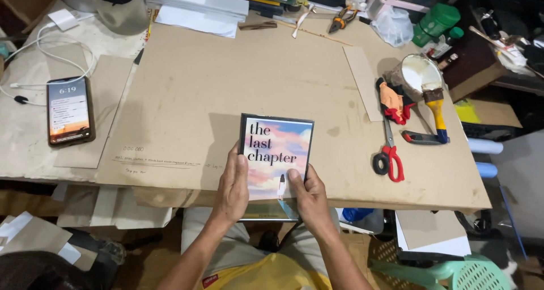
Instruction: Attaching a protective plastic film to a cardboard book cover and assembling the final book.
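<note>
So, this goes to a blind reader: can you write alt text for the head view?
Both hands, left and right, hold a book with a pink and blue sky cover at the near edge of a cardboard sheet. A phone lies to the left; red scissors and a brush lie to the right.

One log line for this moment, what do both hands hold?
left hand: holds book left edge | right hand: holds book lower right | book: cover up, on cardboard sheet | scissors: untouched
</note>
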